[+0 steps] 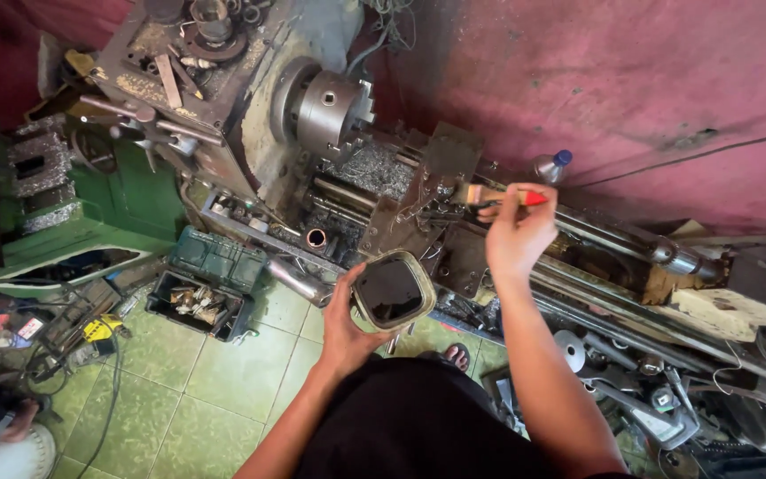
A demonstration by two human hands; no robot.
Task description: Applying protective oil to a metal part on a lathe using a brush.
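Note:
My left hand (346,321) holds a squarish tin container (394,290) with dark oily liquid inside, just in front of a metal lathe. My right hand (518,235) grips a paint brush with a red handle (532,198), its pale bristles (472,194) pointing left toward the lathe's tool post and carriage (432,191). The lathe chuck (334,106) sits further left, with metal shavings (381,168) heaped below it on the bed.
A green open toolbox (206,284) with small parts rests on the green tiled floor. A plastic bottle with a blue cap (550,165) stands by the red wall. Scrap metal and tools clutter the right side (667,390). Another person's foot (19,421) shows at lower left.

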